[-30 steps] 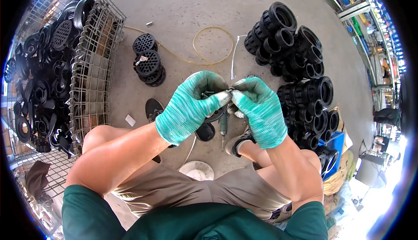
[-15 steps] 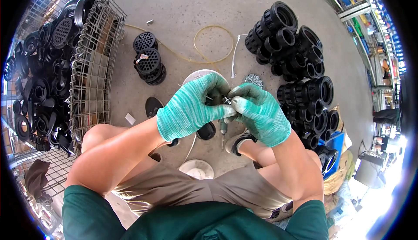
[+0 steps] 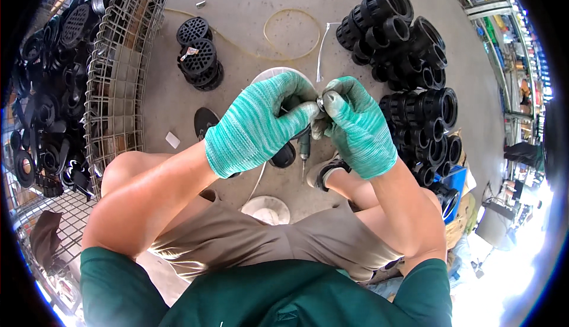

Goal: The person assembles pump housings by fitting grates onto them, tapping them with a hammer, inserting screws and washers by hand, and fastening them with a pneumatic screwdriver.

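Observation:
My left hand (image 3: 261, 122) and my right hand (image 3: 361, 128), both in green striped knit gloves, meet in front of me. A small shiny metal piece (image 3: 320, 104) shows between their fingertips, mostly covered, so its exact kind is unclear. The thumb of each hand presses in at the piece, with the fingers curled behind. Below the gloves, a dark power screwdriver (image 3: 304, 147) points its thin bit downward, its upper part hidden by my hands. A white round surface (image 3: 283, 72) shows partly behind my left glove.
A wire cage (image 3: 115, 78) of black plastic parts stands at left. Black round grates (image 3: 198, 57) are stacked beyond my left hand. Black ribbed fittings (image 3: 421, 113) are piled at right. A yellowish hose (image 3: 317, 36) loops across the floor, and a white round object (image 3: 267, 209) sits between my legs.
Both hands have risen in the picture, still together at the metal piece. The pile of small metal parts seen beside my right hand is now covered by it. The whole view has shifted slightly.

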The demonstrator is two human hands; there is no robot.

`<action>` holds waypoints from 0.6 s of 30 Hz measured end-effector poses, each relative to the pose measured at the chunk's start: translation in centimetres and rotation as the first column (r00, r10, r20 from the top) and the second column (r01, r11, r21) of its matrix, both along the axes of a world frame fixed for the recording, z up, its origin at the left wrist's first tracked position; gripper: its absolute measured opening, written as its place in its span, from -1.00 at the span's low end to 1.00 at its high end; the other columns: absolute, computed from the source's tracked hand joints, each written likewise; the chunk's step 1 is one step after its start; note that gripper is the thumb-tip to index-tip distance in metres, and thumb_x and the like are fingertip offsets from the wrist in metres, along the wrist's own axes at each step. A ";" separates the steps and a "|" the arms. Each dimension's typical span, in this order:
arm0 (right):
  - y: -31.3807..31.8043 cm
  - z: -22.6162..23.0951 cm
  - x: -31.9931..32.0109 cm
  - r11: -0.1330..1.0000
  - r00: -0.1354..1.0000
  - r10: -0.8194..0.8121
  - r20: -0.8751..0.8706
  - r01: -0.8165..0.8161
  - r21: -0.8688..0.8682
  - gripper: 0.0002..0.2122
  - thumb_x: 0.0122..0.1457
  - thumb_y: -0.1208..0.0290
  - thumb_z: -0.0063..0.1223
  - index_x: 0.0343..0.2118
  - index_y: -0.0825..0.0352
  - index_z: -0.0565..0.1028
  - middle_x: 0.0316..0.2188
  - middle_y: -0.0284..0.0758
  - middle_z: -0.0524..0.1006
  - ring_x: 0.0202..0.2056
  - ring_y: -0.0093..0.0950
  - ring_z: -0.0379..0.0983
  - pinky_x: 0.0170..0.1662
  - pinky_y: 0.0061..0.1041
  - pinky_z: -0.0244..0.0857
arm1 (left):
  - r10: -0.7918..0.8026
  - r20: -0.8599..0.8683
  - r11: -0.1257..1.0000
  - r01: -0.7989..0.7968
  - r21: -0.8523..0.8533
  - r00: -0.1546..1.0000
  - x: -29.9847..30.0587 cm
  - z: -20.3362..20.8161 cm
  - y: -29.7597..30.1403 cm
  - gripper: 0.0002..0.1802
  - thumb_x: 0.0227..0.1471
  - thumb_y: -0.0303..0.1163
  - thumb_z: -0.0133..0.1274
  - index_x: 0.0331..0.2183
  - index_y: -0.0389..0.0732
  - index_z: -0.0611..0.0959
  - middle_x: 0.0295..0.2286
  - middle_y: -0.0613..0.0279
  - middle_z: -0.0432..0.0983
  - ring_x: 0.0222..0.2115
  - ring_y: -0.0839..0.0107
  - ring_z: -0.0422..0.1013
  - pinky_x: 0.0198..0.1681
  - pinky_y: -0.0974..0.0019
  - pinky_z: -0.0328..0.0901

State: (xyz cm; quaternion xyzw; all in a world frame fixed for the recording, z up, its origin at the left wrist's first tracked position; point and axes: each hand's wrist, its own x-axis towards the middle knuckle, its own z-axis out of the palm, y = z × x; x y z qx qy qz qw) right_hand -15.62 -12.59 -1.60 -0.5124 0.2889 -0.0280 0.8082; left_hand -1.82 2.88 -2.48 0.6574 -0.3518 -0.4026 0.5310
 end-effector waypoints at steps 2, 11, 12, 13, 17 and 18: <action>0.0 -0.7 0.5 1.000 1.000 0.012 -0.021 -0.012 -0.009 -0.69 0.30 0.24 0.16 -0.08 0.36 0.41 -0.31 -0.27 0.57 -0.44 -0.49 0.53 -0.40 -0.51 0.46 | 0.024 0.001 1.000 -0.024 -0.005 1.000 0.1 0.0 0.4 -0.75 0.20 -0.40 0.15 -0.12 -0.32 0.60 -0.33 0.35 0.54 -0.31 0.63 0.38 -0.18 0.44 0.35; -3.0 -32.8 -9.2 0.623 0.589 0.022 -0.808 -0.640 -0.450 -0.48 0.02 0.23 0.37 0.03 0.35 0.48 -0.19 -0.11 0.62 -0.23 -0.31 0.59 -0.24 -0.28 0.46 | 0.363 -0.274 0.931 -0.356 0.078 0.891 3.2 4.1 0.8 -0.75 0.19 -0.38 0.13 -0.18 -0.37 0.62 -0.36 0.28 0.58 -0.34 0.60 0.43 -0.19 0.45 0.37; -0.2 -34.4 -9.1 0.617 0.553 0.070 -0.830 -0.678 -0.399 -0.40 0.07 0.05 0.28 0.04 0.44 0.44 0.03 0.09 0.50 0.06 -0.02 0.45 0.13 -0.17 0.30 | 0.387 -0.253 0.922 -0.374 0.100 0.887 3.8 4.1 1.3 -0.75 0.19 -0.38 0.13 -0.18 -0.37 0.62 -0.36 0.28 0.58 -0.34 0.60 0.43 -0.19 0.45 0.37; -3.0 -41.7 -15.8 0.675 0.624 -0.052 -0.780 -0.554 -0.488 -0.39 0.03 0.06 0.33 0.01 0.42 0.43 0.02 0.08 0.49 0.05 0.01 0.45 0.12 -0.15 0.32 | 0.340 -0.306 0.938 -0.343 0.045 0.889 3.7 4.4 -0.4 -0.75 0.19 -0.38 0.14 -0.18 -0.37 0.63 -0.36 0.28 0.59 -0.33 0.60 0.43 -0.18 0.45 0.37; 3.4 -45.5 -13.6 0.581 0.680 -0.210 -0.702 -0.491 -0.649 -0.41 -0.02 0.12 0.39 -0.01 0.36 0.40 0.04 0.03 0.45 0.06 0.02 0.42 0.10 -0.13 0.34 | 0.310 -0.171 0.948 -0.291 0.130 0.935 5.1 4.4 0.7 -0.74 0.16 -0.31 0.16 -0.16 -0.26 0.63 -0.46 0.49 0.44 -0.48 0.67 0.28 -0.42 0.51 0.21; 3.6 -45.9 -13.1 0.603 0.679 -0.241 -0.693 -0.455 -0.655 -0.41 -0.02 0.13 0.39 -0.01 0.35 0.39 0.05 0.02 0.45 0.07 0.01 0.42 0.10 -0.13 0.34 | 0.314 -0.163 0.946 -0.294 0.134 0.936 5.1 4.4 0.8 -0.74 0.16 -0.31 0.16 -0.16 -0.26 0.63 -0.46 0.49 0.44 -0.48 0.67 0.28 -0.42 0.51 0.21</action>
